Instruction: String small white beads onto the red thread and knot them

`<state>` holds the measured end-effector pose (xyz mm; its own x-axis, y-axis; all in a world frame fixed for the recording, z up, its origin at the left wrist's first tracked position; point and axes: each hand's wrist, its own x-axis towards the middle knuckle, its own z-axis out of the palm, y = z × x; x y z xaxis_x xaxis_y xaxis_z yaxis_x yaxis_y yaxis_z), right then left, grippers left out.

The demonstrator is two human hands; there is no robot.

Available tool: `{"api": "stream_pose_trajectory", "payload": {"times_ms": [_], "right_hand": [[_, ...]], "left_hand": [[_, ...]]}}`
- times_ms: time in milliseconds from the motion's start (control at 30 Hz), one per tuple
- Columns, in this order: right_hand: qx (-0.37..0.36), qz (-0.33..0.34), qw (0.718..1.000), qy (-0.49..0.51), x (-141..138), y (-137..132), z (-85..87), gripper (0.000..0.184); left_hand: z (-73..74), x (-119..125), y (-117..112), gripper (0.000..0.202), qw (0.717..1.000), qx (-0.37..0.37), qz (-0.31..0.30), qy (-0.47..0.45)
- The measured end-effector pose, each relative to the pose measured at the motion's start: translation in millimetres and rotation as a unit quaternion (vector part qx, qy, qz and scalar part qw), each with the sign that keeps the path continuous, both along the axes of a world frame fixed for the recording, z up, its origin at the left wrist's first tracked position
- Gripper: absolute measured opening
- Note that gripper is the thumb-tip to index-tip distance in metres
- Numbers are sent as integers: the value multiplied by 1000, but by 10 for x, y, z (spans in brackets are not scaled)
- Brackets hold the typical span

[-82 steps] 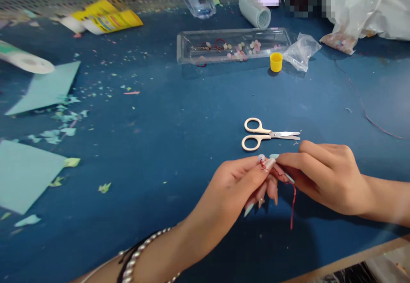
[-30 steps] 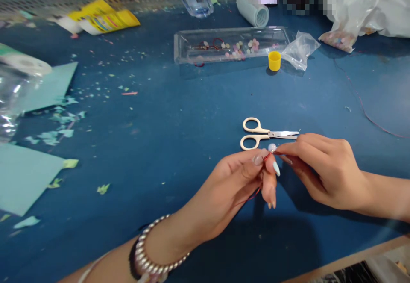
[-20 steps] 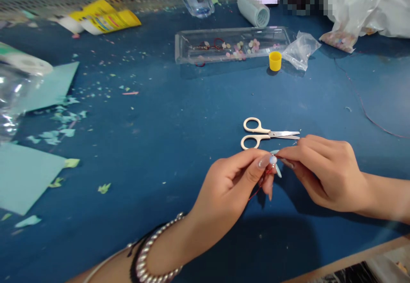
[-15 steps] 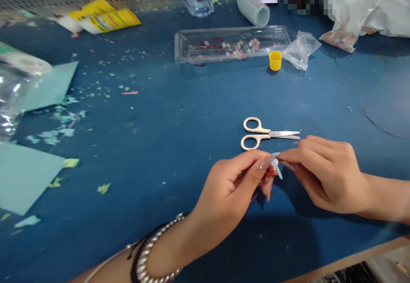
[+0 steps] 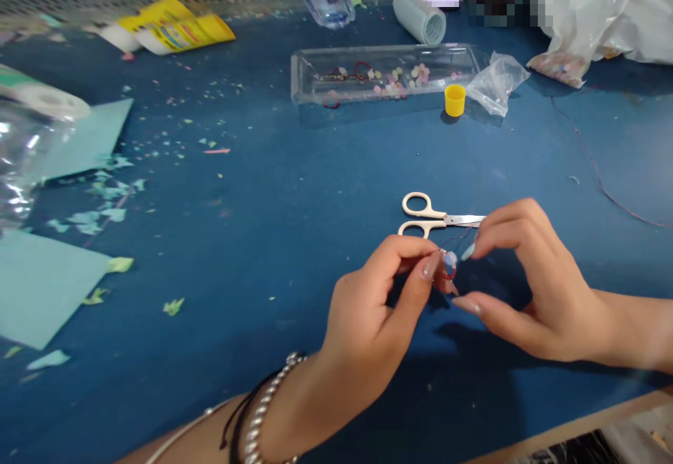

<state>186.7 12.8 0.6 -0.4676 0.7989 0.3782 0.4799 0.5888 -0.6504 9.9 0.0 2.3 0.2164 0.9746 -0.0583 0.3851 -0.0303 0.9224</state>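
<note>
Between thumb and fingers, my left hand (image 5: 383, 303) pinches a small beaded cord (image 5: 451, 265) with a pale blue bead and red thread; its far part is hidden by my fingers. My right hand (image 5: 536, 285) is just to the right of the bead, thumb and forefinger spread apart with nothing visible between them. Behind both hands lie the cream-handled scissors (image 5: 420, 227), blades pointing right, their tips covered by my right hand. A thin thread runs from the beadwork toward the blades.
A clear plastic tray (image 5: 310, 89) holds beads and red cord at the back. Near it are a yellow cap (image 5: 455, 101) and a small plastic bag (image 5: 497, 85). Turquoise sheets (image 5: 47, 285) and paper scraps lie at left. A loose thread (image 5: 599, 176) curves at right.
My right thumb and forefinger have come apart and drawn back from the bead, the hand rising slightly over the scissor tips. My left hand keeps its pinch, with the bead turned a little.
</note>
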Motion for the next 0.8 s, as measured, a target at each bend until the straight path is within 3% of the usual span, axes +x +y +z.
{"api": "stream_pose_trajectory", "payload": {"times_ms": [167, 400, 533, 800], "right_hand": [[-38, 55, 998, 13, -16, 2, 3, 12], [-24, 68, 997, 22, -15, 15, 11, 8], [-20, 74, 997, 21, -6, 22, 9, 15], [31, 93, 995, 11, -11, 33, -2, 22]], "left_hand": [[-27, -47, -54, 14, 992, 109, -50, 39], [-54, -36, -47, 20, 995, 94, -37, 1], [-33, -33, -21, 14, 986, 151, -63, 31], [-111, -28, -4, 20, 972, 228, -53, 26]]}}
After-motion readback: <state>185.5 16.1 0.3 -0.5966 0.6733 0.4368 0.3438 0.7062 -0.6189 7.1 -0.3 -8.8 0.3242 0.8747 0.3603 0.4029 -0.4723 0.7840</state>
